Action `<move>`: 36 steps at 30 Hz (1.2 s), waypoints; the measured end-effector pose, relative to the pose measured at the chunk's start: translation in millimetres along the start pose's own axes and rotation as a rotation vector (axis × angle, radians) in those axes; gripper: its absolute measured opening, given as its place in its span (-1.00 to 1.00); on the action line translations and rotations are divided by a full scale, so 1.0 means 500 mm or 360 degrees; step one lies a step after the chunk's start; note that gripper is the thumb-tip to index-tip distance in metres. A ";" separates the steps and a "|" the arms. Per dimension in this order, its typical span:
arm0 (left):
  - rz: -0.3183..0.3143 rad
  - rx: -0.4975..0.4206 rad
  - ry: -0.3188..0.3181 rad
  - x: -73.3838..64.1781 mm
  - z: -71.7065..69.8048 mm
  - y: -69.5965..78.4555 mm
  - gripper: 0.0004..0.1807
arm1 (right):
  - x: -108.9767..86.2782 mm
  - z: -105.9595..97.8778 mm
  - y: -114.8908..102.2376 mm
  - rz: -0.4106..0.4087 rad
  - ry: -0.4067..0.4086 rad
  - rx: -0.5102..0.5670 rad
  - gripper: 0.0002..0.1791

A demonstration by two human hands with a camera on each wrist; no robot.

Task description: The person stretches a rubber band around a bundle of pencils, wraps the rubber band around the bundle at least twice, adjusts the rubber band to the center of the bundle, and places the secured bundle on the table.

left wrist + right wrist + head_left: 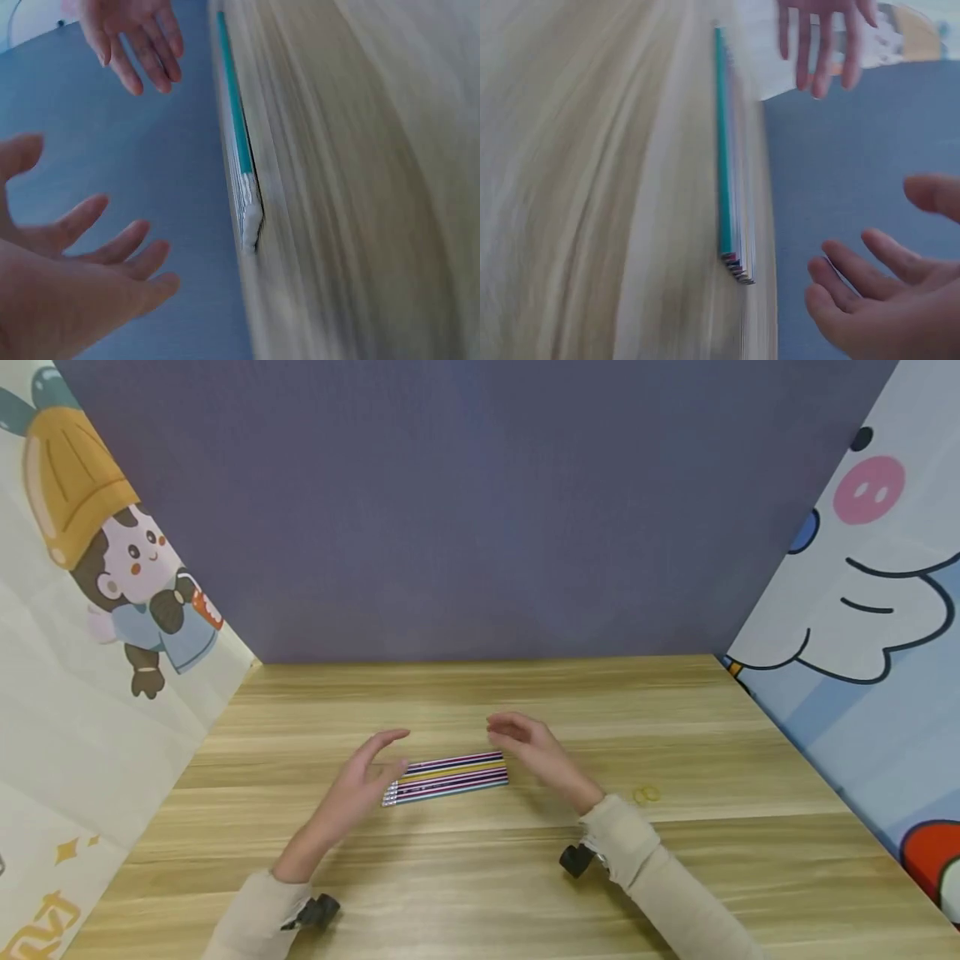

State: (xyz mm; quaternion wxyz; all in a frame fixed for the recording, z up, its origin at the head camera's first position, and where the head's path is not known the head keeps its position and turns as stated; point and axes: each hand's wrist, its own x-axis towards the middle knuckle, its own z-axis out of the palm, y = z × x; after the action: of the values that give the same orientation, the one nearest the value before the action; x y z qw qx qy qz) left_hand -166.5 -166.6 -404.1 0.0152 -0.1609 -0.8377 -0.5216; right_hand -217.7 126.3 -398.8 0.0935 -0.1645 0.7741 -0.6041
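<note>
Several striped pencils (453, 777) lie side by side in a flat row on the wooden table, their eraser ends toward the left. The nearest one is teal along its side, as the teal pencil (236, 105) in the left wrist view shows. My left hand (363, 781) hovers at the eraser end, fingers relaxed and apart, overlapping the row's corner in the head view. At the other end, my right hand (536, 752) is raised beside the pencil tips, its fingers loosely bent. Both palms face each other with nothing held.
Two thin yellow rubber bands (645, 794) lie on the table (450, 877) to the right of my right hand. A dark grey panel (480, 510) stands along the back edge. Printed cartoon walls (892, 635) flank both sides.
</note>
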 end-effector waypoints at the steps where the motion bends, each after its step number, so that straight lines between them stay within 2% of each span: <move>1: 0.0030 0.0110 -0.0025 0.002 0.004 0.000 -0.44 | 0.001 0.004 0.003 -0.0009 -0.0057 -0.0082 -0.50; 4: 0.0110 0.0387 -0.0088 0.004 0.012 -0.001 -0.37 | 0.003 0.013 0.005 -0.0060 -0.0225 -0.0424 -0.44; 6: 0.0159 0.0537 -0.0116 0.007 0.016 -0.005 -0.36 | 0.007 0.018 0.007 -0.0142 -0.0330 -0.0669 -0.40; 9: 0.0169 0.0701 -0.0147 0.008 0.017 -0.014 -0.35 | 0.014 0.023 0.008 -0.0251 -0.0432 -0.0957 -0.36; 11: 0.0174 0.0783 -0.0170 0.010 0.016 -0.018 -0.34 | 0.019 0.024 0.007 -0.0268 -0.0465 -0.1077 -0.34; 14: 0.0179 0.0875 -0.0212 0.012 0.015 -0.019 -0.32 | 0.022 0.025 0.004 -0.0219 -0.0489 -0.1203 -0.30; 18: 0.0204 0.0938 -0.0275 0.020 0.016 -0.016 -0.29 | 0.027 0.026 0.004 -0.0230 -0.0535 -0.1372 -0.29; 22: 0.0237 0.0891 -0.0362 0.036 0.024 -0.017 -0.27 | 0.031 0.027 0.011 -0.0271 -0.0558 -0.1456 -0.35; 26: 0.0212 0.0845 -0.0427 0.049 0.033 -0.018 -0.26 | 0.035 0.026 0.017 -0.0271 -0.0549 -0.1438 -0.39; 32: 0.0107 0.0916 -0.0409 0.054 0.032 -0.018 -0.31 | 0.037 0.029 0.020 -0.0296 -0.0538 -0.1386 -0.43; 36: 0.0127 0.0958 -0.0408 0.053 0.027 -0.020 -0.37 | 0.036 0.034 0.019 -0.0324 -0.0526 -0.1361 -0.50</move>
State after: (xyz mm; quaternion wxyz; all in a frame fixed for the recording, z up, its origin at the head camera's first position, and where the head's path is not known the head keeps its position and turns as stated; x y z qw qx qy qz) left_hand -192.4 -152.2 -413.7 -0.0231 -0.2464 -0.9424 -0.2252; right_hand -229.8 106.5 -411.1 0.0794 -0.3574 0.9083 -0.2026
